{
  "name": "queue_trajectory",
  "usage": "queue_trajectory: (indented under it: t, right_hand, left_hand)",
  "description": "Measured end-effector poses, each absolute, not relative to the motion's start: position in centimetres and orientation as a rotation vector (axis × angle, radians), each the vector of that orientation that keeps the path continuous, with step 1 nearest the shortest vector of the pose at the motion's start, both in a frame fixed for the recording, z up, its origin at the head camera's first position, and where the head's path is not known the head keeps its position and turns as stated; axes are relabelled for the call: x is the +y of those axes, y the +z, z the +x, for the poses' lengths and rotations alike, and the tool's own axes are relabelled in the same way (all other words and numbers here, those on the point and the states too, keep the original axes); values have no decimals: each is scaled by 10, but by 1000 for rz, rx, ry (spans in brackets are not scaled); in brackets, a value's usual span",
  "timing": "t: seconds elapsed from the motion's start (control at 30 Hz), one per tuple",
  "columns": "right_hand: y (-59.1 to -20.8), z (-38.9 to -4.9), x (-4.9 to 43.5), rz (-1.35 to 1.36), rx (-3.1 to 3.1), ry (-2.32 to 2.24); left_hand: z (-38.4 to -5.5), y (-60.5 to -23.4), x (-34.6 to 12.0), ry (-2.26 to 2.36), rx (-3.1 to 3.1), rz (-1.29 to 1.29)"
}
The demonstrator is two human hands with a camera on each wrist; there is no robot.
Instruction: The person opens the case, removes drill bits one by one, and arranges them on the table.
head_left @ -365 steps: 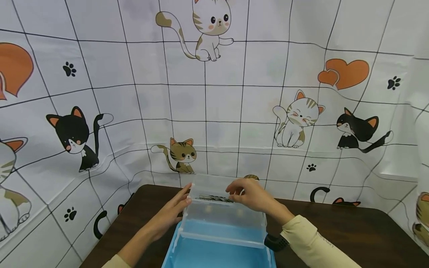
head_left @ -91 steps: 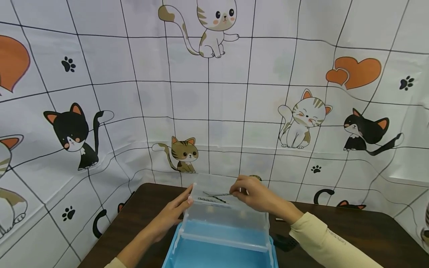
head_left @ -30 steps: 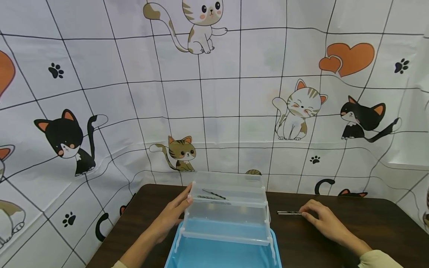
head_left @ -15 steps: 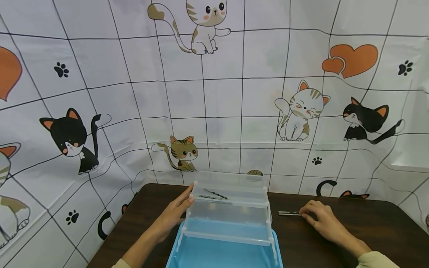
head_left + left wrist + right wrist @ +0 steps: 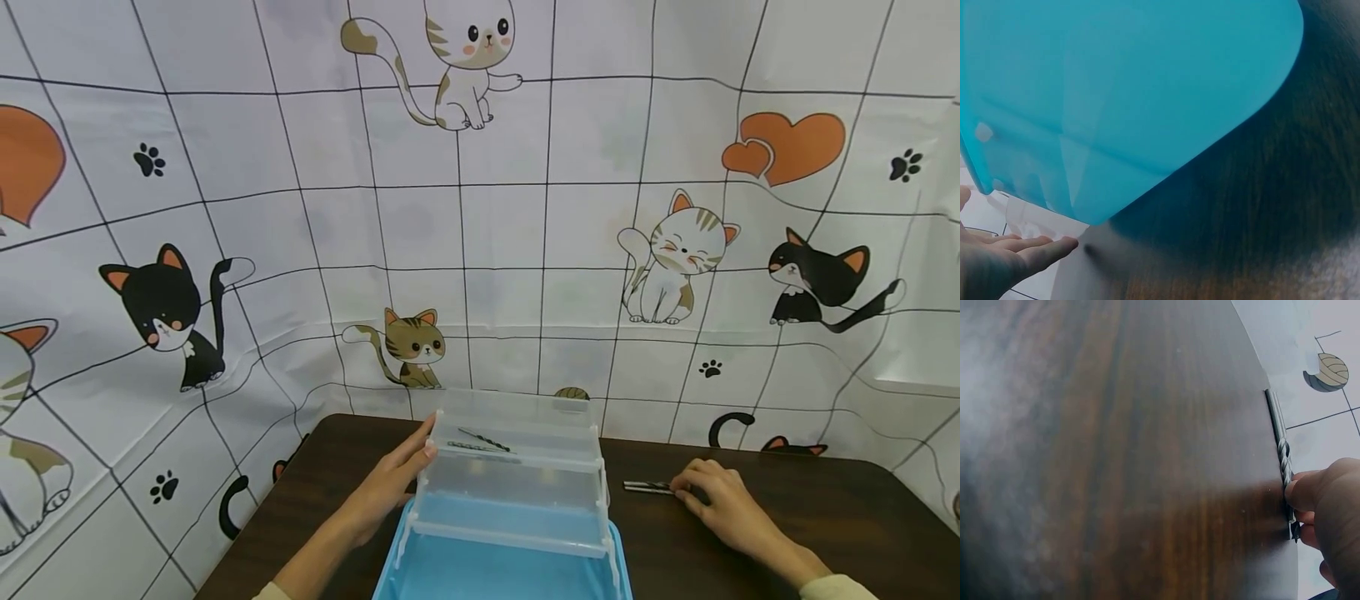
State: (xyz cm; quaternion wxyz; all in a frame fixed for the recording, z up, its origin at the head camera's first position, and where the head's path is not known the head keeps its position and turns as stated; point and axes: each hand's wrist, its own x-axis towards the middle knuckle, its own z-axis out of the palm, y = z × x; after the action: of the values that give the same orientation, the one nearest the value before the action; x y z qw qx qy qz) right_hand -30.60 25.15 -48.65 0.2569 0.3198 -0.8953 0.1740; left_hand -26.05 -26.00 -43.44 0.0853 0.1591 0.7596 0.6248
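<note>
A blue box [image 5: 495, 575] stands at the front middle with translucent trays [image 5: 517, 502] raised in steps above it. Dark twist drill bits [image 5: 486, 440] lie in a middle tray. My left hand [image 5: 386, 492] touches that tray's left side with its fingers extended; in the left wrist view the fingers [image 5: 1047, 250] look straight beside the blue wall. To the right of the box, silvery drill bits [image 5: 647, 487] lie side by side on the table. My right hand [image 5: 723, 504] pinches them at their fluted end, thumb and fingertips on the metal [image 5: 1282, 447] in the right wrist view.
The dark wooden table [image 5: 810, 492] spreads to both sides of the box. Behind it hangs a white sheet [image 5: 502, 225] with a grid and printed cats. The table's rounded far edge meets the sheet.
Earlier the tray held a bunch of bits and my right hand picked there; now fewer lie in it. My right hand has moved right, down to the table with drill bits. My left hand stays.
</note>
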Motion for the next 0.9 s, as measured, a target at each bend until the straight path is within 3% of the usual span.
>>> queue_trajectory:
  t: [0.53, 0.9]
  right_hand:
    - [-481, -303, 255, 854, -2452, 545]
    - [-450, -303, 237, 887, -2457, 634]
  left_hand:
    - [-259, -437, -259, 1862, 2252, 503]
    - [-259, -434, -261, 1858, 2278, 469]
